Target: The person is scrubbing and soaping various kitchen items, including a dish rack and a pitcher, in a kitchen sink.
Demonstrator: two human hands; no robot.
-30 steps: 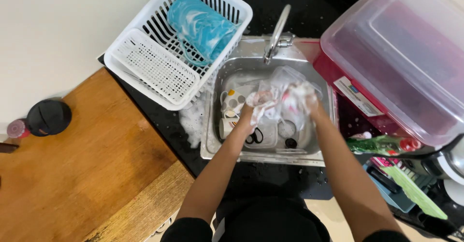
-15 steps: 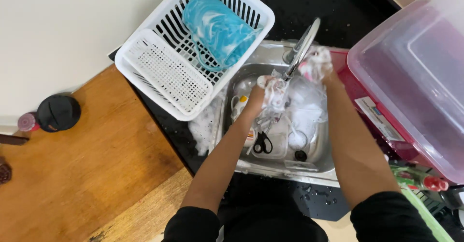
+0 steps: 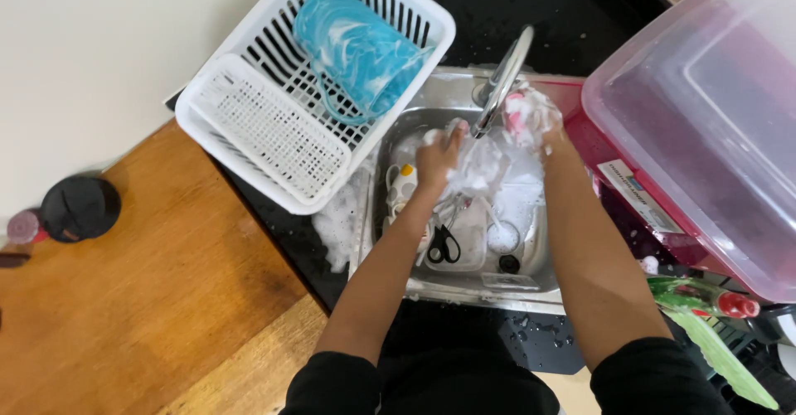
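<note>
Over the steel sink (image 3: 464, 278), the left hand (image 3: 439, 156) grips a clear, foam-covered piece (image 3: 479, 166) that looks like thin plastic or glass; its exact shape is lost under the suds. It is held just below the spout of the curved metal tap (image 3: 503, 75). The right hand (image 3: 539, 125) is closed around a pink sponge (image 3: 521, 110) thick with lather, pressed against the far side of that clear piece, right beside the tap. Below the hands, in the basin, lie black-handled scissors (image 3: 444, 245), a small white and yellow item (image 3: 404, 181) and more soapy dishes. To the left, a white plastic drying rack (image 3: 274, 133) sits on the dark counter and holds a blue and white marbled cup (image 3: 358, 46) on its side. To the right stands a large translucent pink lidded bin (image 3: 705, 125), close to the right forearm. A wooden tabletop (image 3: 124, 299) with a black round lid (image 3: 80, 208) lies further left.
</note>
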